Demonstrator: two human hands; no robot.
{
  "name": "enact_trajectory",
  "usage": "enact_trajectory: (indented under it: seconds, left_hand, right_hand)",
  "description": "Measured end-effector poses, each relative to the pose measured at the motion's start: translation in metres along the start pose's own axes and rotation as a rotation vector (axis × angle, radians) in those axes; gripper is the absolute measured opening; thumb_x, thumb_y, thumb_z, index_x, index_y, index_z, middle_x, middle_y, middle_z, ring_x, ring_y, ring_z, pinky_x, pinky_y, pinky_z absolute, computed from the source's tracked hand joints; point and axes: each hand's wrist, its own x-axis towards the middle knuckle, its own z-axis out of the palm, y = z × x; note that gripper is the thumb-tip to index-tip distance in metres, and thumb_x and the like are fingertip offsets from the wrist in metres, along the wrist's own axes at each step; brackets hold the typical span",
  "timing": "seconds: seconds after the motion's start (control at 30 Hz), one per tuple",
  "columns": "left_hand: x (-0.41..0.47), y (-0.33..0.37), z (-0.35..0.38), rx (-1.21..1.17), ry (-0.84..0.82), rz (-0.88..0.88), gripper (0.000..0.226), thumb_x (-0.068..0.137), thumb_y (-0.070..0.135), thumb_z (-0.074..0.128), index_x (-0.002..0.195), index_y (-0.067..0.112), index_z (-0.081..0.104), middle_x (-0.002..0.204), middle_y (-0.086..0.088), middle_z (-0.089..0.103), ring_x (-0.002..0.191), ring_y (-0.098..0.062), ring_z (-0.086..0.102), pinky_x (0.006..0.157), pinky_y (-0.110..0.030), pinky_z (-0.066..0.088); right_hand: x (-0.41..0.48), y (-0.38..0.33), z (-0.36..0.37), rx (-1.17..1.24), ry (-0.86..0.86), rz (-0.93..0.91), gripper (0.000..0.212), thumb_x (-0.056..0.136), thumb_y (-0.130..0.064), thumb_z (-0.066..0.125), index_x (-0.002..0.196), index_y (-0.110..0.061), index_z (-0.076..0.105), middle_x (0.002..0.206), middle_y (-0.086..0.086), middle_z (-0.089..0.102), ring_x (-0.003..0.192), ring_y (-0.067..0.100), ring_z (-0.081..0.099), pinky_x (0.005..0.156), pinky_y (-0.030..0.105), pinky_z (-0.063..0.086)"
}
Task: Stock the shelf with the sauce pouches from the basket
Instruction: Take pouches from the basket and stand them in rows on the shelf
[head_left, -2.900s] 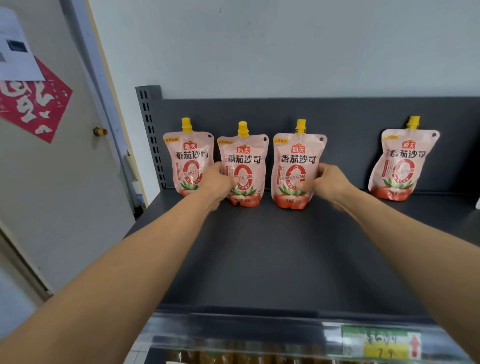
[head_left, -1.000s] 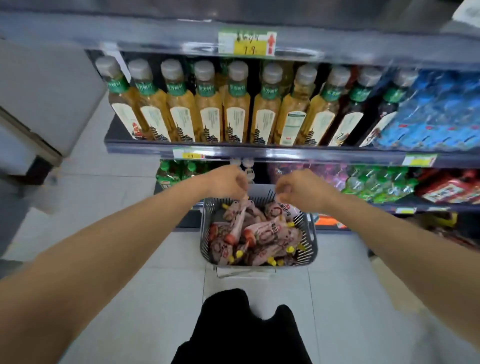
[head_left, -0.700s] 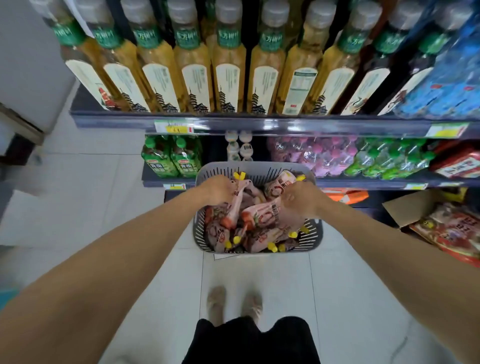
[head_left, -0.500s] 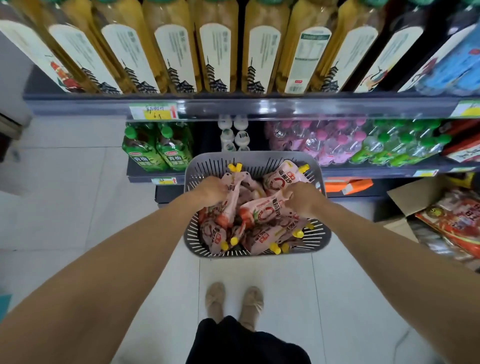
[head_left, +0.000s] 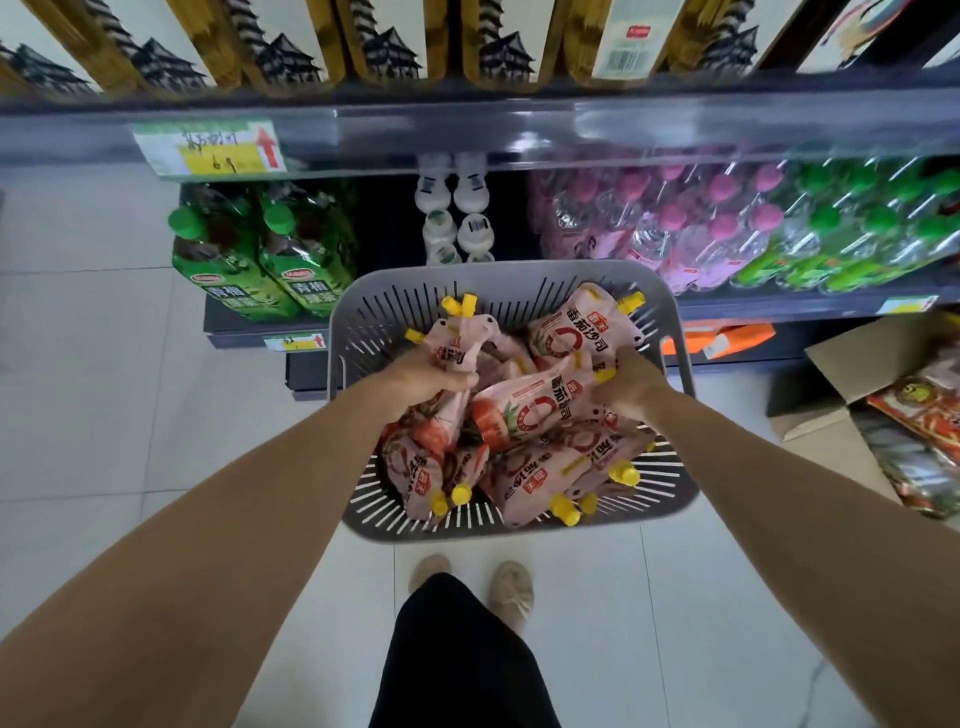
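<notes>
Pink pouches (head_left: 524, 410) reading 番茄沙司 fill the basket (head_left: 670, 332) — left hand (head_left: 421, 376) and right hand (head_left: 631, 387) each grip one.

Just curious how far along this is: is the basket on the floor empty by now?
No, the grey basket holds many pink sauce pouches, and both hands are closed on some.

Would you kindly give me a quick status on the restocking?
Left hand shut on one pouch. Right hand shut on another pouch. Both low in the basket. Nothing in the way.
</notes>
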Motion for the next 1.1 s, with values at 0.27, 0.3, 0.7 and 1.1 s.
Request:
enact_trajectory:
  seconds: [0.27,0.3,0.7,1.1]
  left_hand:
    - [0.014,-0.006,0.001,-0.066,-0.064,-0.151,0.08,0.064,0.041,0.08,0.134,0.021,0.046,0.139,-0.006,0.05,0.127,-0.027,0.046,0.108,-0.045,0.035]
    - [0.014,-0.006,0.0,-0.074,-0.07,-0.158,0.077,0.064,0.042,0.08,0.132,0.021,0.048,0.136,-0.006,0.053,0.124,-0.027,0.049,0.108,-0.047,0.036]
    - [0.012,-0.008,-0.007,-0.331,0.002,-0.123,0.015,0.084,0.015,0.064,0.1,0.016,0.063,0.103,-0.01,0.071,0.079,-0.017,0.068,0.062,-0.028,0.053]
    - [-0.009,0.009,-0.02,-0.313,0.104,-0.117,0.029,0.083,0.005,0.063,0.112,-0.002,0.063,0.111,-0.019,0.068,0.093,-0.028,0.067,0.081,-0.039,0.055]
  right_hand:
    - [0.015,-0.002,0.012,-0.058,0.075,0.029,0.064,0.077,-0.005,0.068,0.134,-0.002,0.037,0.131,0.022,0.047,0.119,0.036,0.048,0.088,0.039,0.05]
    - [0.016,-0.004,0.013,-0.113,0.092,0.027,0.071,0.078,-0.007,0.067,0.138,0.0,0.03,0.137,0.024,0.039,0.125,0.038,0.042,0.098,0.042,0.045]
    - [0.015,0.0,0.013,-0.103,-0.008,-0.115,0.048,0.075,-0.008,0.073,0.121,-0.011,0.059,0.121,0.01,0.062,0.112,0.029,0.055,0.092,0.032,0.046]
    - [0.001,-0.019,0.003,0.427,-0.281,-0.024,0.043,0.068,-0.005,0.079,0.108,0.0,0.064,0.099,0.014,0.07,0.093,0.025,0.067,0.091,0.038,0.053]
